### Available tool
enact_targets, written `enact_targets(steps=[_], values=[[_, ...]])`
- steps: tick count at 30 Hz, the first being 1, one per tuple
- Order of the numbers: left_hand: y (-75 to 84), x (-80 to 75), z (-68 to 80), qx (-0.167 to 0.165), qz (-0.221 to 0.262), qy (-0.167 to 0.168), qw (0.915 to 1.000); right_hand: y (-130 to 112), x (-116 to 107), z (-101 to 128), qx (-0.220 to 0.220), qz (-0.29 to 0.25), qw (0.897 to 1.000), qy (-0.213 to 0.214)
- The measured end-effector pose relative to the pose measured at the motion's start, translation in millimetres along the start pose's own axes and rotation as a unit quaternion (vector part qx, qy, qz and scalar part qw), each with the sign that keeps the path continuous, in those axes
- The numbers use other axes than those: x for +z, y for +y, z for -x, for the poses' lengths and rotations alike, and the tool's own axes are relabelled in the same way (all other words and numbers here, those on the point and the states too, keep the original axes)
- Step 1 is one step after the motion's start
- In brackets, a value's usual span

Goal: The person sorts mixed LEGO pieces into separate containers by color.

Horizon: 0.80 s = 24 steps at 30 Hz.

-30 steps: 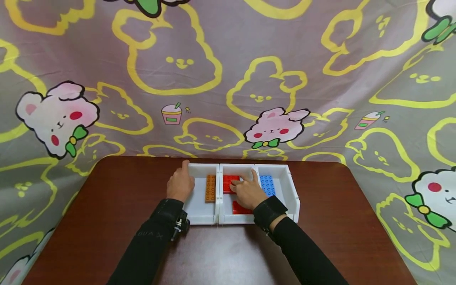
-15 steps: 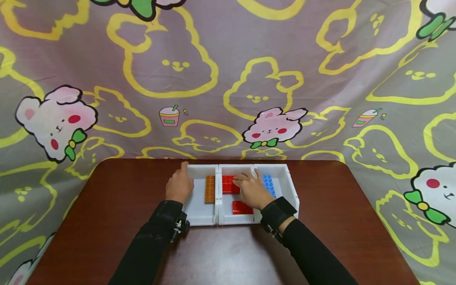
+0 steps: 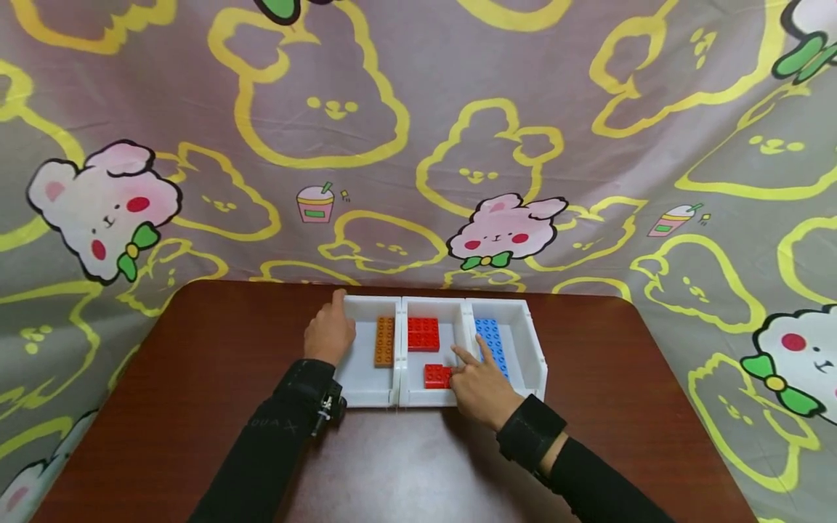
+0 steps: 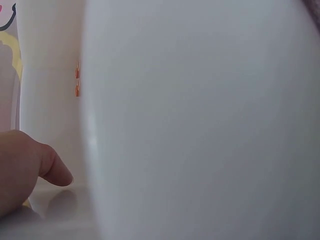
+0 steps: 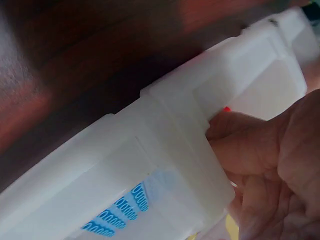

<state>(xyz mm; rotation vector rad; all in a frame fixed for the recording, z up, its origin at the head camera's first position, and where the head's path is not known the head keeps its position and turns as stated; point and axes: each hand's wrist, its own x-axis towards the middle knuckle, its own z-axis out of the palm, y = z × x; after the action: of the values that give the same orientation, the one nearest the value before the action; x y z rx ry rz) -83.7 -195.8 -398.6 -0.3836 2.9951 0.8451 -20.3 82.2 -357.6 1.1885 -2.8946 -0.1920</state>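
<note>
Left wrist view: a white tray wall [image 4: 200, 120] is filling nearly the whole picture, out of focus; only a sliver of the orange brick [image 4: 77, 80] is showing. The left hand [image 4: 25, 170] is running off the left edge.

Right wrist view: the right hand [image 5: 275, 165] is cut by the right edge and is covering the small red brick [image 5: 226, 108]. The blue brick [image 5: 120, 210] is showing only dimly through the wall.

The tray [image 3: 539, 363] is white, its three compartments holding an orange brick [image 3: 385, 341], two red bricks [image 3: 423, 333] [image 3: 437, 375] and a blue brick [image 3: 492, 343]. The table [image 3: 196, 378] is dark reddish-brown. The sleeves [image 3: 261, 457] are black. The cloth [image 3: 418, 109] behind is grey-mauve with yellow bunny outlines and pink bunnies wearing green bows.
</note>
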Motion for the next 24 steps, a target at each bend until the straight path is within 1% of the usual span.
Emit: enact_targets(steps=[3, 6, 12, 17, 21, 24], values=[[-0.7, 0.1, 0.4, -0.002, 0.002, -0.004, 1.0000, 1, 6, -9, 0.015, 0.012, 1.000, 0.002], [-0.7, -0.2, 0.8, -0.001, 0.002, -0.001, 1.0000, 4, 9, -19, 0.032, 0.019, 0.999, 0.002], [-0.3, 0.2, 0.8, -0.001, 0.001, -0.004, 1.0000, 11, 6, -38, 0.069, 0.055, 0.996, 0.004], [0.9, 0.1, 0.9, -0.008, 0.003, -0.011, 0.9999, 16, 5, -51, 0.096, 0.069, 0.993, -0.014], [0.4, 0.4, 0.5, -0.004, 0.002, -0.005, 1.0000, 19, 6, -59, 0.107, 0.074, 0.991, -0.018], [-0.8, 1.1, 0.0, -0.002, 0.001, 0.004, 1.0000, 19, 7, -61, 0.106, 0.068, 0.992, -0.020]])
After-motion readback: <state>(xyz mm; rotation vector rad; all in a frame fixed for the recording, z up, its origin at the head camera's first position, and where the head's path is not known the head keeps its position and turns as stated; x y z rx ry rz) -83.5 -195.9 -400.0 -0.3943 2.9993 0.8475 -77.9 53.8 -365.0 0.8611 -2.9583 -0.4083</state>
